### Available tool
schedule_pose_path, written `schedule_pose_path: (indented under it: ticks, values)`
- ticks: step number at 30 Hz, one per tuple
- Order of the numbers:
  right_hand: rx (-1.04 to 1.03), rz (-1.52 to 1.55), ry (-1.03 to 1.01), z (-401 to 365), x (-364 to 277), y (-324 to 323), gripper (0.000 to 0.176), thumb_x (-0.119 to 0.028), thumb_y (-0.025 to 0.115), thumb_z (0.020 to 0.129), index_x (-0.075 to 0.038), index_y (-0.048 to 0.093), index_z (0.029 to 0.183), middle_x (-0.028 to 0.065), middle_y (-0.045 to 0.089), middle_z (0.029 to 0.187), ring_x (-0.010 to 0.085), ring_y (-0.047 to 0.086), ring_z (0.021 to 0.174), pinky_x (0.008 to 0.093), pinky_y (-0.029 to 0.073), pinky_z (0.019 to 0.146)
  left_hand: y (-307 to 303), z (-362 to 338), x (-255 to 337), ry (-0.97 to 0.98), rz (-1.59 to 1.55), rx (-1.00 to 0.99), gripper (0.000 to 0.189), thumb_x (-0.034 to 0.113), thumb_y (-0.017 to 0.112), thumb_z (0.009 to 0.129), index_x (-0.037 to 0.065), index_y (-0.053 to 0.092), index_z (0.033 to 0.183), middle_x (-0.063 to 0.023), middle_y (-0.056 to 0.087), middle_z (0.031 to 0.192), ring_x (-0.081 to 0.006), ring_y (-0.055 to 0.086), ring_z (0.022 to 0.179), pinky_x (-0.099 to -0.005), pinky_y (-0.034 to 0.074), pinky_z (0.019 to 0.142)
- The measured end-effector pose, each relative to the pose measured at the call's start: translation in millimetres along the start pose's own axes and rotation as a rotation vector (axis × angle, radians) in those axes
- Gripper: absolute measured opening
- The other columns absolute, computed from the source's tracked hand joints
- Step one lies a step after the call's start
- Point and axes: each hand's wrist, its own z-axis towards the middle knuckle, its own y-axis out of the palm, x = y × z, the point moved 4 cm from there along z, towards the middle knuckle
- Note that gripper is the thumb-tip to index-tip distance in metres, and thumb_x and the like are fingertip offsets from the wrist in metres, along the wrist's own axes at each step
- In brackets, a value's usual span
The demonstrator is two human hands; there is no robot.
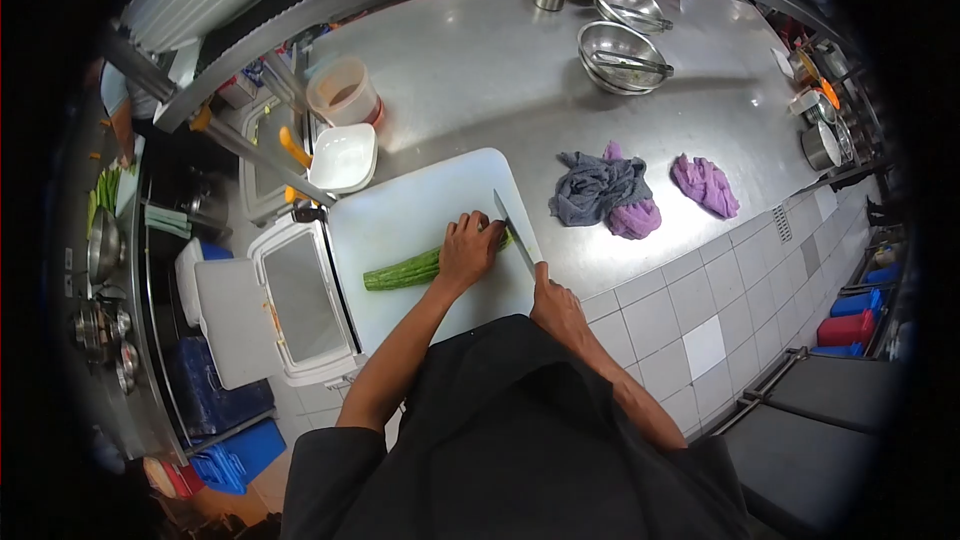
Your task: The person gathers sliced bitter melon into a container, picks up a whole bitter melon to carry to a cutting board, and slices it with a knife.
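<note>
Head view: the left hand (467, 256) lay over the green vegetables (400, 273), fingers bent and gripping them near the end toward the knife (517, 231); their length ran out from under those fingers along the white board (430, 190). Fingers of the right hand (560, 308) were closed round the knife's handle, blade angled beside the left fingertips. Cutting seemed in hand; a further stroke would call for fingertips tucked clear. Beyond the right fingers, a grey cloth (595, 185).
</note>
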Motion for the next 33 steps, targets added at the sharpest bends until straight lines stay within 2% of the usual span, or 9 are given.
schedule_pose_path:
  ticks: [6, 8, 11, 15, 17, 21, 24, 30, 33]
  values:
    - [-0.019, 0.001, 0.018, -25, -8, -11, 0.03, 0.003, 0.051, 0.086, 0.002, 0.038, 0.112, 0.0369, 0.065, 0.085, 0.0557, 0.065, 0.08, 0.0643, 0.049, 0.074, -4, -3, 0, -0.003, 0.001, 0.029, 0.018, 0.023, 0.06, 0.098, 0.016, 0.073, 0.108, -0.0057, 0.061, 0.097, -0.0257, 0.058, 0.091, -0.0419, 0.044, 0.075]
    - [0.027, 0.008, -0.028, -29, -13, -17, 0.031, 0.005, 0.053, 0.085, 0.003, 0.035, 0.11, 0.036, 0.062, 0.072, 0.0566, 0.063, 0.073, 0.063, 0.047, 0.068, -5, -1, 0, 0.0, 0.012, 0.038, 0.017, 0.023, 0.062, 0.096, 0.018, 0.073, 0.108, -0.0048, 0.06, 0.096, -0.0247, 0.058, 0.09, -0.0407, 0.043, 0.074]
    - [0.006, -0.007, -0.027, -27, -17, -21, 0.03, 0.006, 0.052, 0.085, 0.004, 0.035, 0.11, 0.0357, 0.061, 0.071, 0.0563, 0.062, 0.071, 0.0625, 0.047, 0.067, -2, -3, -2, -0.001, 0.016, 0.04, 0.017, 0.023, 0.064, 0.095, 0.02, 0.073, 0.109, -0.004, 0.059, 0.096, -0.0239, 0.058, 0.091, -0.0401, 0.043, 0.074]
    - [-0.008, -0.007, -0.008, -27, -19, -24, 0.03, 0.007, 0.052, 0.084, 0.004, 0.035, 0.109, 0.036, 0.061, 0.071, 0.0566, 0.062, 0.072, 0.0623, 0.047, 0.068, -2, -2, -3, -0.01, 0.015, 0.019, 0.017, 0.023, 0.064, 0.095, 0.02, 0.073, 0.11, -0.0038, 0.059, 0.097, -0.0236, 0.058, 0.092, -0.04, 0.042, 0.073]
    - [-0.076, -0.018, 0.053, -29, -24, -30, 0.019, 0.002, 0.046, 0.09, 0.004, 0.041, 0.108, 0.0369, 0.065, 0.084, 0.0558, 0.065, 0.083, 0.0631, 0.049, 0.076, -3, -2, -3, -0.002, 0.012, 0.029, 0.018, 0.024, 0.064, 0.095, 0.02, 0.073, 0.11, -0.0036, 0.059, 0.098, -0.0237, 0.058, 0.092, -0.0402, 0.042, 0.073]
    - [-0.061, 0.014, 0.047, -13, -9, -12, 0.02, 0.002, 0.045, 0.091, 0.004, 0.04, 0.11, 0.037, 0.064, 0.081, 0.0573, 0.064, 0.082, 0.064, 0.048, 0.076, -3, 1, -4, -0.019, 0.002, 0.029, 0.017, 0.022, 0.064, 0.094, 0.02, 0.072, 0.109, -0.0038, 0.06, 0.098, -0.0239, 0.058, 0.092, -0.0408, 0.043, 0.073]
    - [0.035, 0.042, 0.003, 6, 15, 20, 0.026, 0.004, 0.045, 0.089, 0.006, 0.033, 0.113, 0.0379, 0.06, 0.073, 0.0586, 0.06, 0.074, 0.0644, 0.044, 0.069, 2, -6, 0, -0.005, 0.029, 0.021, 0.017, 0.019, 0.064, 0.092, 0.019, 0.072, 0.108, -0.0038, 0.06, 0.099, -0.0237, 0.059, 0.093, -0.0416, 0.043, 0.073]
    - [-0.032, 0.074, 0.038, -1, -10, -12, 0.027, 0.006, 0.044, 0.089, 0.007, 0.032, 0.112, 0.0387, 0.06, 0.073, 0.0598, 0.06, 0.074, 0.0655, 0.043, 0.07, -2, 0, -3, -0.002, 0.032, 0.029, 0.017, 0.017, 0.065, 0.091, 0.018, 0.071, 0.107, -0.0036, 0.06, 0.099, -0.0238, 0.059, 0.094, -0.0415, 0.043, 0.072]
    - [-0.043, 0.062, 0.091, -21, -15, -23, 0.019, 0.003, 0.043, 0.092, 0.003, 0.038, 0.111, 0.038, 0.062, 0.077, 0.0601, 0.062, 0.081, 0.066, 0.046, 0.077, -1, -2, -3, -0.019, 0.007, 0.023, 0.018, 0.017, 0.065, 0.091, 0.018, 0.072, 0.107, -0.0035, 0.06, 0.099, -0.0239, 0.059, 0.094, -0.0414, 0.044, 0.073]
